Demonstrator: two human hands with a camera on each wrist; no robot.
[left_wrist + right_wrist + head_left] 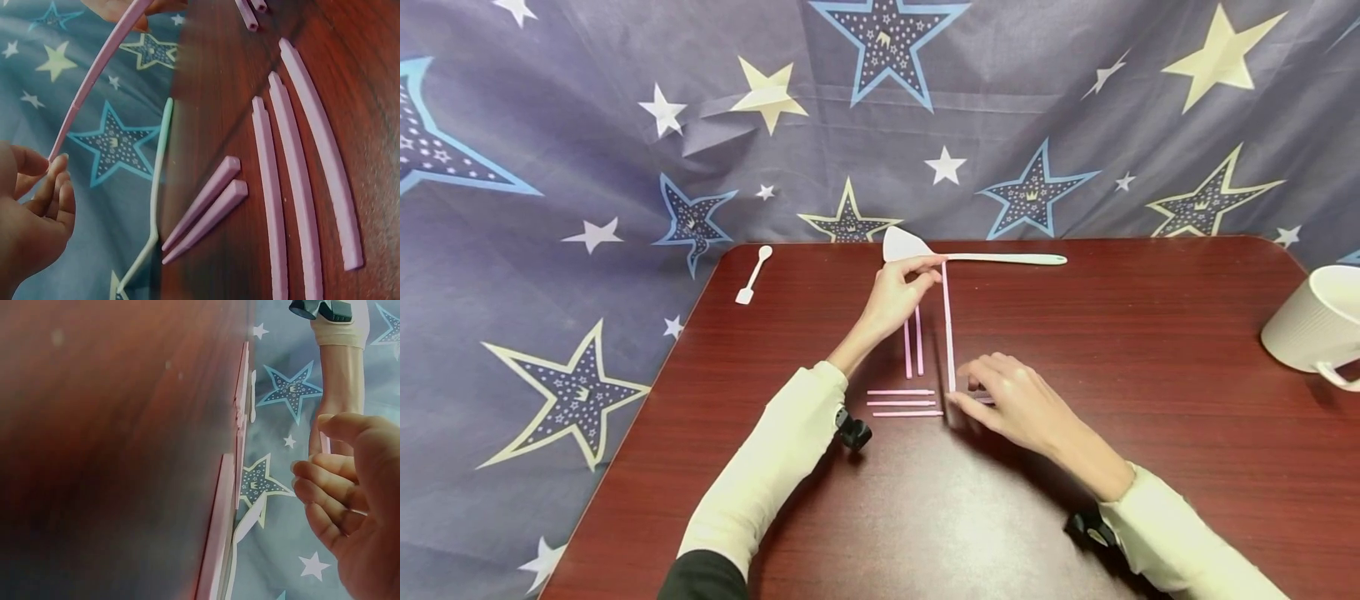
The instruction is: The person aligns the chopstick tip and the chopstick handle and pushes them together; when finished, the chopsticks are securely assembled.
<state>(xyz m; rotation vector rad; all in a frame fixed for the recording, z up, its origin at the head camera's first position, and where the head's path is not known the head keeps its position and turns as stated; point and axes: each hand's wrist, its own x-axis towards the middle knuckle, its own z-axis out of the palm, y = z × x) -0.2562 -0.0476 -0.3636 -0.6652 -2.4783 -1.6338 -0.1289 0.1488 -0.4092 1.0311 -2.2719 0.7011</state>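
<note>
A long pink stick (948, 333) is stretched between both hands, raised off the table in the left wrist view. The left hand (897, 298) pinches its far end between thumb and fingers. At its near end, the right hand (1018, 400) pinches it with thumb and index finger, the other fingers loosely bent. Three shorter pink sticks (302, 181) lie side by side on the table, and two tapered ones (206, 215) lie beyond them. More pink pieces (248, 15) lie partly hidden by the right hand in the head view.
A white spatula (1007, 259) lies along the table's back edge, its head partly behind the left hand. A small white spoon-like tool (755, 275) lies at the back left. On the right stands a white mug (1300, 325). A star-patterned cloth (962, 125) hangs behind the table (865, 517).
</note>
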